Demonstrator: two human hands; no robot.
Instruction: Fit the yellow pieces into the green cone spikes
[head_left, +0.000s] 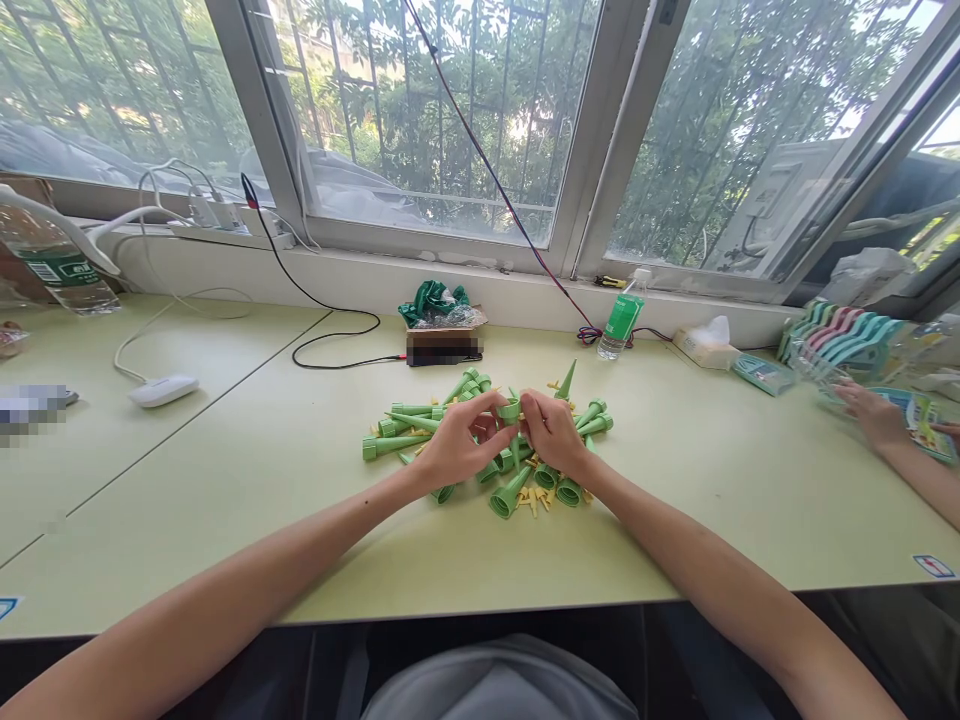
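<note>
Over the middle of the table, my left hand grips a green plastic watering spike by its ringed cap end, the cone pointing down. Close against its right side is my right hand, fingers pinched at the cap; a speck of yellow shows there, but most of what it holds is hidden. Beneath and around both hands lies a loose pile of similar green spikes, some with their threaded open ends facing me. Small yellow valve pieces are scattered among them.
Behind the pile sits a small box with green plastic in it. A water bottle and a tissue pack stand along the window sill. At right, another person's hand is near a rack of coloured hangers. A white mouse lies left.
</note>
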